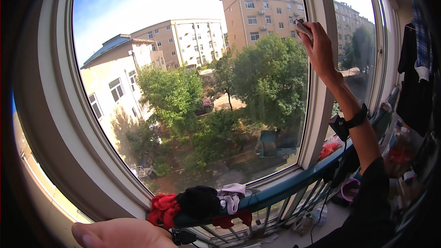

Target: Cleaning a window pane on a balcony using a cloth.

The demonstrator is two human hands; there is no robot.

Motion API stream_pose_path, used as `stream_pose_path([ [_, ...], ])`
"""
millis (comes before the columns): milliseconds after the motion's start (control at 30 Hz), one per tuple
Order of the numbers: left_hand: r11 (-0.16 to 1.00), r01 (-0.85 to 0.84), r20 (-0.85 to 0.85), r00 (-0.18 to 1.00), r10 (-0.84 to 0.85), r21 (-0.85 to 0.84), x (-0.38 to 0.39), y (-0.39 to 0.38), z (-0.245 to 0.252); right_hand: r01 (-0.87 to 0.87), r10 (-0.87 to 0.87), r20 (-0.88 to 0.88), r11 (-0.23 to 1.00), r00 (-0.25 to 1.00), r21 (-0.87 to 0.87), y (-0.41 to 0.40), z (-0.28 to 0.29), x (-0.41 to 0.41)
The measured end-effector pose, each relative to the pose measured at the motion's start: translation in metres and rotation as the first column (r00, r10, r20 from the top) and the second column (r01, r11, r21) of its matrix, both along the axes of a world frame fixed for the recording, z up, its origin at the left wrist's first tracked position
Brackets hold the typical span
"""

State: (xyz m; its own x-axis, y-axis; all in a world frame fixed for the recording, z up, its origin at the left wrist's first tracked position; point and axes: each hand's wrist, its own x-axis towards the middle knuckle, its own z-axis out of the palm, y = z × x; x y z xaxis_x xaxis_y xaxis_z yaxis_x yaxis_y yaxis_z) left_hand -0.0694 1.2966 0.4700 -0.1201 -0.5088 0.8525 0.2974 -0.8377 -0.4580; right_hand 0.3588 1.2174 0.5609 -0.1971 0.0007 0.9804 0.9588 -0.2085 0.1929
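My right hand is raised at the upper right and grips a greyish folded wad, which could be cloth or paper. The wad is at the right side of the large window pane, close to the white window frame. Around my right wrist is a black strap with a black device. At the lower left, my left hand shows its palm and thumb. Its other fingers are cut off by the picture's edge, so what they do is hidden.
Along the dark green railing lie a red cloth, a black cloth and a pale cloth. A dark cable hangs below my right arm. Dark clothes hang at the right, above a purple basin and clutter.
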Motion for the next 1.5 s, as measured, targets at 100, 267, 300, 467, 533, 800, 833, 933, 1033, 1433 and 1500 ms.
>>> stream_pose_path([
  [100,1.000,-0.007,-0.004,1.000,0.007,-0.003,0.009,0.000,-0.001,0.109,-0.112,0.013,0.987,0.994,0.120,0.020,0.050,0.035],
  [267,0.999,-0.037,-0.001,0.999,0.037,-0.005,0.015,-0.003,0.000,0.180,-0.160,-0.123,0.967,0.980,0.178,0.054,0.076,0.053],
  [300,0.998,-0.061,-0.003,0.998,0.061,-0.011,0.015,-0.004,0.000,0.110,-0.089,-0.090,0.960,0.992,0.258,0.072,0.066,0.035],
  [467,0.993,-0.113,-0.001,0.994,0.113,-0.026,0.014,-0.002,-0.001,-0.004,-0.004,0.169,0.999,0.986,0.049,0.113,0.023,-0.048],
  [533,0.991,-0.130,0.000,0.992,0.130,-0.028,0.019,-0.003,-0.002,0.088,-0.089,0.226,0.996,0.970,0.014,0.098,0.040,-0.030],
  [800,0.983,-0.176,0.069,0.981,0.180,-0.058,0.010,-0.007,-0.001,0.022,-0.041,0.115,0.986,0.993,0.167,0.103,0.032,-0.032],
  [833,0.980,-0.188,0.091,0.977,0.193,-0.066,0.007,-0.008,-0.002,-0.016,0.000,0.185,0.997,0.983,0.082,0.116,0.013,-0.048],
  [933,0.973,-0.221,0.154,0.961,0.228,-0.061,-0.002,-0.009,-0.004,-0.033,0.053,0.239,0.996,0.969,-0.086,0.107,0.007,-0.048],
  [1033,0.971,-0.236,0.110,0.966,0.233,0.021,-0.024,-0.009,-0.014,0.092,-0.118,0.199,0.987,0.973,0.134,0.086,0.058,0.018],
  [1433,0.972,0.163,0.184,0.964,-0.193,0.168,-0.048,0.029,-0.048,-0.093,0.149,0.483,0.986,0.863,-0.137,0.221,-0.021,-0.162],
  [1500,0.994,0.098,0.255,0.961,-0.109,0.055,-0.053,0.024,-0.064,-0.041,0.063,0.418,0.997,0.906,-0.062,0.191,0.025,-0.132],
])
